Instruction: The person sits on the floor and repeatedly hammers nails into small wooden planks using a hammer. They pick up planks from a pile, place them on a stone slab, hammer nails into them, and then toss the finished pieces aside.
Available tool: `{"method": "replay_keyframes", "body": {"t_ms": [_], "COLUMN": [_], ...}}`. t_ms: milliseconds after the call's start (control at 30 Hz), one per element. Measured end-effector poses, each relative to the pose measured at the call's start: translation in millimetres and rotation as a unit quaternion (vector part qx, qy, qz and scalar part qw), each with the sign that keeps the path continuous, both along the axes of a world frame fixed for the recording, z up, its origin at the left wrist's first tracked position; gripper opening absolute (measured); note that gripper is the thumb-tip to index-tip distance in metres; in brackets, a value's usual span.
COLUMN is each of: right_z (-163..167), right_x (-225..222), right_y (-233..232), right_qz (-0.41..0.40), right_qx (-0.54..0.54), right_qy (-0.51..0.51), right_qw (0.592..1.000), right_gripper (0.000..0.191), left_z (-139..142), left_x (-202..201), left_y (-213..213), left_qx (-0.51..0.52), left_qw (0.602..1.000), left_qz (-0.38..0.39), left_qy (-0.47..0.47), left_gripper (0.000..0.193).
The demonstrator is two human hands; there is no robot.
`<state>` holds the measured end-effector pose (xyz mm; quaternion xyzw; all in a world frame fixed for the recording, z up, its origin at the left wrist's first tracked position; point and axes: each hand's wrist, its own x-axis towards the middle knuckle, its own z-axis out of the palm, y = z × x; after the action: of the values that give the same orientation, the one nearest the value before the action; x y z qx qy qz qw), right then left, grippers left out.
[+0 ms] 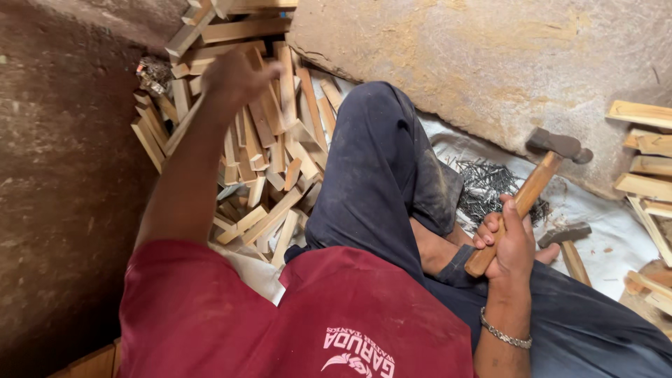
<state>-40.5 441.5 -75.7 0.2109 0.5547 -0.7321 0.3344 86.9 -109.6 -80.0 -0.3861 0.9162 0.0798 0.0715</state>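
Over the wood pile, left hand; hammer in right hand.

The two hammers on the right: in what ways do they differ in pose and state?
The held hammer is raised, gripped by the right hand, its handle slanting up; the second hammer lies untouched on the white sheet. The held hammer shows whole, while the hand partly hides the second hammer. Both have dark metal heads and wooden handles.

The fingers of the left hand are hidden among the wood strips, and the second hammer is partly covered by the right hand.
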Motion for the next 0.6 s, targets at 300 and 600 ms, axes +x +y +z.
{"method": "replay_keyframes", "body": {"t_ms": [300, 600], "right_z": [-2.4, -4.3], "right_x": [-1.7, -7.0], "right_y": [7.8, 9.6], "right_qz": [0.007, -0.009], "right_qx": [-0.002, -0.029], "right_qy": [-0.009, -0.039], "right_qw": [1.0, 0.999], "right_gripper": [0.028, 0.034], "left_z": [36.0, 95.0], "left_x": [6.5, -59.1], "left_y": [14.4, 77.8], "left_qx": [0.25, 0.556], "left_qw": [0.947, 0.755], "left_qz": [0.187, 0.101], "left_qy": [-0.082, 0.333], "left_gripper": [0.041, 0.038]}}
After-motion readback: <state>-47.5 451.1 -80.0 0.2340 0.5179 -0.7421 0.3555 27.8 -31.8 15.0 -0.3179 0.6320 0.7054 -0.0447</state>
